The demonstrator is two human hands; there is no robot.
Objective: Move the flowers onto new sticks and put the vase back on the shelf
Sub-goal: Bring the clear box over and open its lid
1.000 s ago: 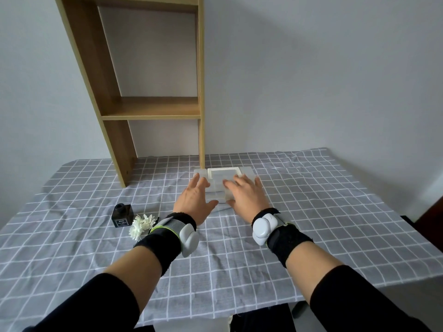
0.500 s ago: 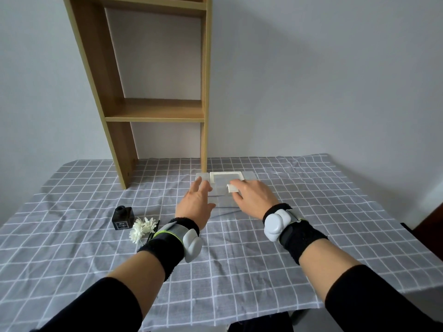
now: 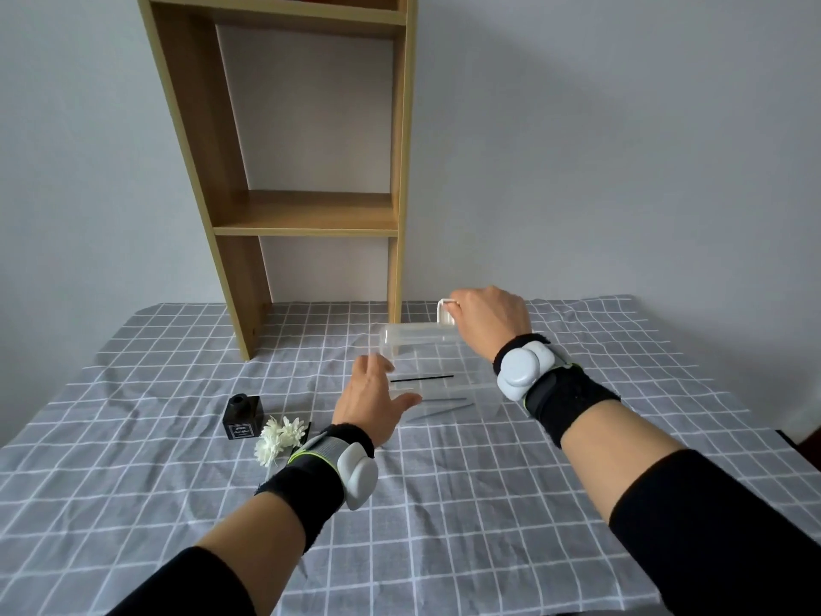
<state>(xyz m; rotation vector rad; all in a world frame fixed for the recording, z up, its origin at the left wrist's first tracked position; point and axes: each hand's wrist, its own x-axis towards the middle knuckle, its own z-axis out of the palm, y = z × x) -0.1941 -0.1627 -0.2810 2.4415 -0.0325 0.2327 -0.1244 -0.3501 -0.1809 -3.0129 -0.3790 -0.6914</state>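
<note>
Nearest the camera, both forearms in black sleeves and black wrist straps with grey pods reached out over the grey cloth with a white grid (image 3: 444,504) covering the table.

Left hand (image 3: 372,402): open, fingers spread, holding nothing, poised at the near left corner of the clear plastic storage box (image 3: 437,371); contact with the box wall could not be confirmed.

Just left of that wrist lay the bunch of white artificial flowers (image 3: 279,439) on the cloth, partly hidden by the strap. Touching or just beside them, slightly farther back, stood the small black square vase (image 3: 242,415), upright and empty, off the shelf.

Right hand (image 3: 486,320): closed in a pinch on the white lid (image 3: 445,312) of the box, which was raised on edge above the far rim.

Inside the open box, one thin black stick (image 3: 422,378) was plain; paler slim sticks nearer the front were hard to make out.

Farthest: the tall light-wood shelf unit (image 3: 306,211) against the wall, middle board bare.

Judgement: step in hand is opening the box to fetch new sticks; no flower transferred yet. Next move calls for setting the lid aside clear of the box, then a fine fingertip pick of a stick off the box floor.
</note>
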